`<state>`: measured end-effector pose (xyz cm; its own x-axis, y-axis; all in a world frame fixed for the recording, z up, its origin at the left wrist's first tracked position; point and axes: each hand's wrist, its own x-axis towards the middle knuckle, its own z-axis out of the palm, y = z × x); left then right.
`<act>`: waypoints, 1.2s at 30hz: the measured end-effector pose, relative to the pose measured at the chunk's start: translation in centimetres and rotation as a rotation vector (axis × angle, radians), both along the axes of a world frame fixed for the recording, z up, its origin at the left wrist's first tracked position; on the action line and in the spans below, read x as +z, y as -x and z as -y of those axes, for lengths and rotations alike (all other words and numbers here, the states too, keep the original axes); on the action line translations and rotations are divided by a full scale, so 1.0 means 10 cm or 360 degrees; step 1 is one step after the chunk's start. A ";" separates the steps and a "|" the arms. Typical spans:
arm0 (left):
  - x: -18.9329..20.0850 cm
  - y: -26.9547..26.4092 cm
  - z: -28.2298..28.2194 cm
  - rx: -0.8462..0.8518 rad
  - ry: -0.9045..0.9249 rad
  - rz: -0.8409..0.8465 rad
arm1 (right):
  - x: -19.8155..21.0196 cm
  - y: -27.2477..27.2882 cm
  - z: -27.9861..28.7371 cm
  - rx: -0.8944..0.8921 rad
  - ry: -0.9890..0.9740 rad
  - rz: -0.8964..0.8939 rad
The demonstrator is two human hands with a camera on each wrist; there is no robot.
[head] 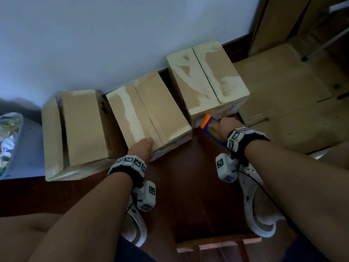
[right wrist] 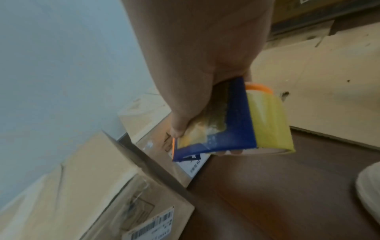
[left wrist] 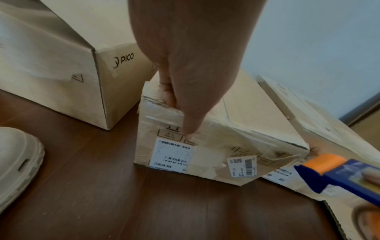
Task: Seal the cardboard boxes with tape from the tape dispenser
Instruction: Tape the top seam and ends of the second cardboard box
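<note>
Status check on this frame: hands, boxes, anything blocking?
Left hand rests on the middle box's near edge. Right hand grips the tape dispenser, low beside the right box. Left box flaps gaping. No obstruction seen.

White clogs (head: 258, 203) are seen on the dark wooden floor (head: 188, 186), flattened cardboard sheets (head: 283, 87) at far right, a grey bin (head: 22, 148) of crumpled scraps at left, before a pale wall (head: 113, 35).

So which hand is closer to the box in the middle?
Left. The left hand rests on the near edge of the middle box, touching it. The right hand is off to its right, holding the tape dispenser by the next box.
</note>
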<state>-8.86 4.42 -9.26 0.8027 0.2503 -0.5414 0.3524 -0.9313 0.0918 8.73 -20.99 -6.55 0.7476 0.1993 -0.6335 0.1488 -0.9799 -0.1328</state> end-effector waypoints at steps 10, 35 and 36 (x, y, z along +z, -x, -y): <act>0.12 0.12 0.10 -0.0088 -0.0011 -0.0029 | 0.35 0.18 -0.09 0.0109 -0.0418 0.0503; 0.15 0.23 -0.03 -0.0227 0.0144 -0.0012 | 0.39 0.38 -0.82 0.0595 -0.1049 0.0449; 0.16 0.23 -0.01 -0.0199 0.0133 -0.0002 | 0.37 0.43 -0.76 0.0653 -0.0993 0.0391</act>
<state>-11.15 4.53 -7.68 0.8240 0.1021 -0.5574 0.2341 -0.9571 0.1707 4.45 -13.42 -2.89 0.6414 0.7544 -0.1398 0.5790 -0.5955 -0.5569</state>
